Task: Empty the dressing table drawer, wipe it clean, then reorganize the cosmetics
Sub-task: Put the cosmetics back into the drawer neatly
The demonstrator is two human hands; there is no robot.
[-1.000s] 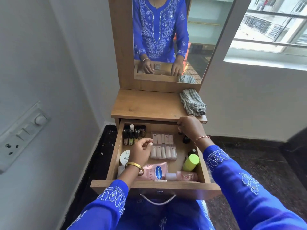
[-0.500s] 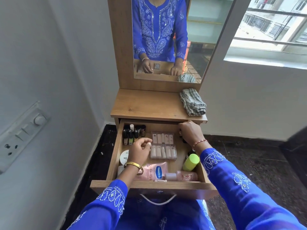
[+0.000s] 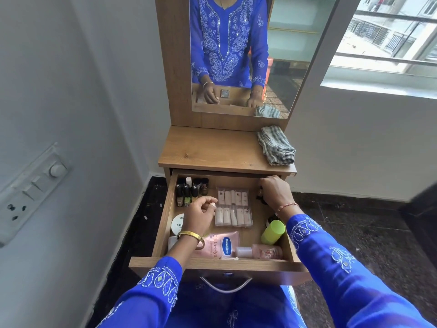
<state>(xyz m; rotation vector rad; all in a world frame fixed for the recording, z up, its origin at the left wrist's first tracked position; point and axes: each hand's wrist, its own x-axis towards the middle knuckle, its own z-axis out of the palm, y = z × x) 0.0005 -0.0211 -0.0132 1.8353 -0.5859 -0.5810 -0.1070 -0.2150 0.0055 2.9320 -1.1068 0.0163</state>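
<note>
The wooden drawer (image 3: 163, 223) is pulled out and full of cosmetics. Nail polish bottles (image 3: 189, 191) stand at its back left, and a clear case of pale sticks (image 3: 233, 207) lies in the middle. A pink Vaseline pouch (image 3: 222, 245), a pink bottle (image 3: 262, 252), a lime-capped bottle (image 3: 273, 232) and a white jar (image 3: 178, 224) sit toward the front. My left hand (image 3: 201, 213) hovers left of the clear case, fingers curled, with nothing visibly held. My right hand (image 3: 274, 192) reaches into the back right corner, fingers curled down over small dark items (image 3: 261, 200); its grip is hidden.
A folded checked cloth (image 3: 276, 145) lies on the right of the dressing table top (image 3: 208, 150). The mirror (image 3: 283, 55) above reflects both hands. A wall with a switch panel (image 3: 30, 190) stands close on the left, and dark floor (image 3: 354, 221) lies to the right.
My right hand has dropped from the table top's front edge down into the drawer's back right corner. My left hand has stayed beside the clear case.
</note>
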